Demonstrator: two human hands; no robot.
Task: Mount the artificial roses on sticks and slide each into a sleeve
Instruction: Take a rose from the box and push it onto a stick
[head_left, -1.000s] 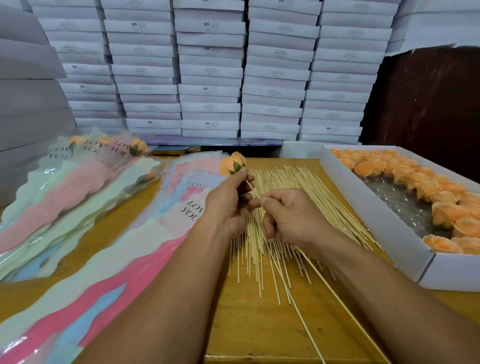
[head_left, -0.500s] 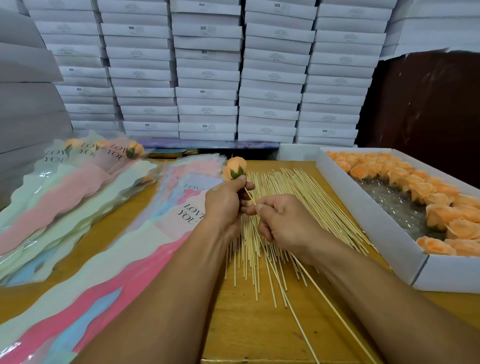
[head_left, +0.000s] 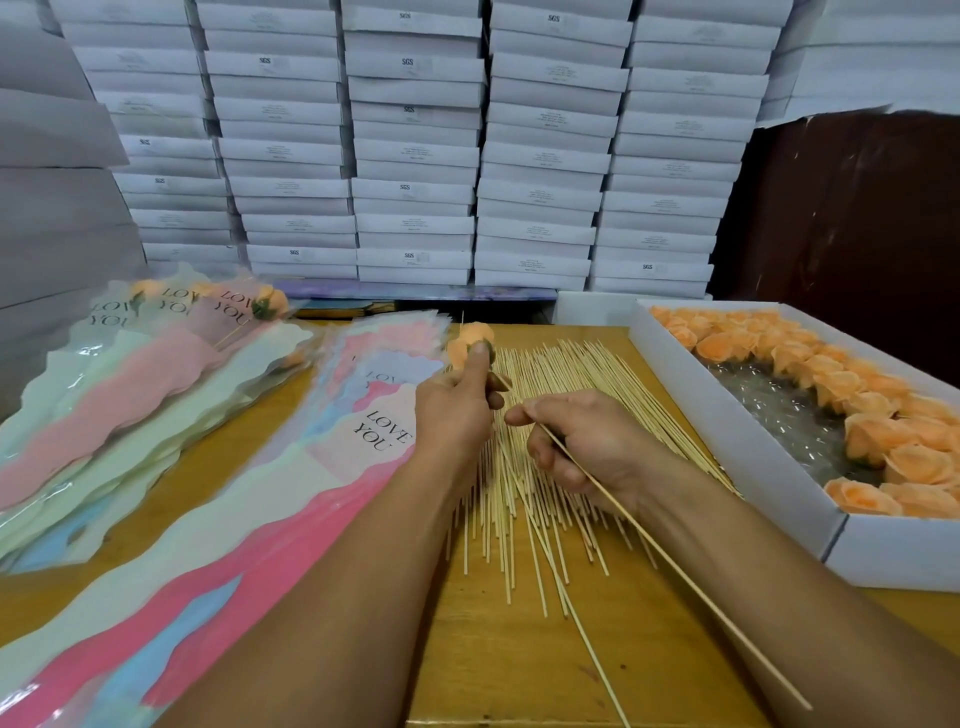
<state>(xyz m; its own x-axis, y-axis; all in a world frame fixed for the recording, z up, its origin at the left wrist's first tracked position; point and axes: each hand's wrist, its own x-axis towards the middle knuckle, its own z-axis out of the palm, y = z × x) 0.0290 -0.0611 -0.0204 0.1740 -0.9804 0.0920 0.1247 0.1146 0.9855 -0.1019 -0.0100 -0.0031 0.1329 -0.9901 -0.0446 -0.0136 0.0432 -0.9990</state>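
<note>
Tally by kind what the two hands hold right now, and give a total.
orange rose: 1, gripped by the left hand
wooden stick: 1, pinched by the right hand
Total: 2

counter (head_left: 519, 649): smooth wood | sticks (head_left: 561, 395): pale matt wood | sleeves (head_left: 218, 519): glossy plastic film | rose box (head_left: 727, 441): matt white card

box labels (head_left: 408, 61) too small
</note>
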